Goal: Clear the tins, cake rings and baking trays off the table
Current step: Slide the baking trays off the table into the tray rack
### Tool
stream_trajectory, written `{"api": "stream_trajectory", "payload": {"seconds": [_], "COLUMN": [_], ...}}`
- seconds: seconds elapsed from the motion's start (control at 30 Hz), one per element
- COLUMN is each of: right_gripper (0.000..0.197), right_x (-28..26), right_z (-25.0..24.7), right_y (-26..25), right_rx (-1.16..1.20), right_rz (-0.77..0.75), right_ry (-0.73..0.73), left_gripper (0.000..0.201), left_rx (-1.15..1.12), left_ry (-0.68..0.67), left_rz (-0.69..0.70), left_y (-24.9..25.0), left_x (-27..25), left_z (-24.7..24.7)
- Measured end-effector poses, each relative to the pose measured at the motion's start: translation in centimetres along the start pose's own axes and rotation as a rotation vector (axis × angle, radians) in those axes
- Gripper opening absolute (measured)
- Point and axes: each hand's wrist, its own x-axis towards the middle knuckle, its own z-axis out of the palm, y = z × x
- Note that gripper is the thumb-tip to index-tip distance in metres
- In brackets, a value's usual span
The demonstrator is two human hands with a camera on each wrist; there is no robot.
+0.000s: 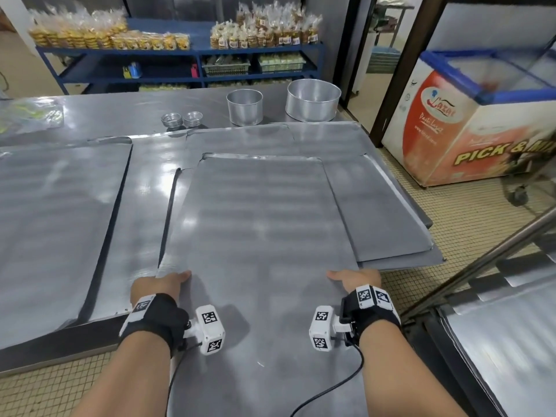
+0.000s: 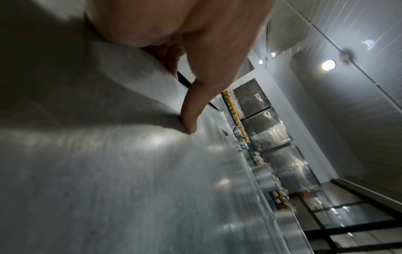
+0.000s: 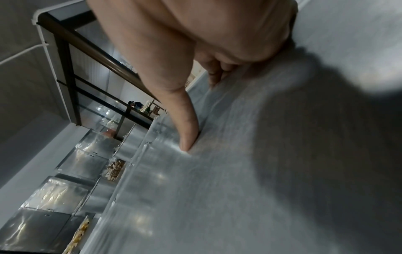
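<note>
Hands hold one big flat baking tray (image 1: pixel 258 224) by its sides: left hand (image 1: pixel 164 282) and right hand (image 1: pixel 358 279) each grip an edge, thumbs on top. It sticks out over the worktop (image 1: pixel 144 188) edge.

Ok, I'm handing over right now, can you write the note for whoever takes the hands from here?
Left hand and right hand each grip a side edge of the top baking tray, thumbs on top, fingers underneath; it juts past the table's near edge.
More trays lie stacked under it on the right, another tray on the left.
Two cake rings and two stacks of small tins stand at the back.
Left: all of these.
</note>
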Motion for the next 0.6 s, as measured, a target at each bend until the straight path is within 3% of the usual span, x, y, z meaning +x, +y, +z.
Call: {"api": "stream_trajectory", "payload": {"seconds": [0.17, 0.23, 0.3, 0.43, 0.6], "right_gripper": [0.084, 0.071, 0.055, 0.044, 0.052], "right_x": [-2.0, -2.9, -4.2, -7.3, -11.9], "right_z": [0.1, 0.3, 0.6, 1.3, 2.7], "right_y": [0.2, 0.6, 1.0, 1.7, 3.6], "right_rx": [0.091, 0.117, 0.135, 0.216, 0.311], "right_rz": [0.015, 0.025, 0.016, 0.056, 0.119], "right_ry": [0.099, 0.135, 0.171, 0.262, 0.372], "left_gripper": [0.071, 0.071, 0.068, 0.065, 0.042], "left_rx": [0.015, 0.034, 0.062, 0.116, 0.223], "left_ry": [-0.064, -0.098, -0.15, -0.237, -0.33], "left_rz": [0.087, 0.128, 0.176, 0.287, 0.425], "left_y": [3.2, 4.6, 6.1, 8.8, 10.6], "left_x": [1.4, 2.0, 2.4, 3.8, 4.5], "left_z": [0.4, 0.5, 0.3, -0.2, -0.8]}}
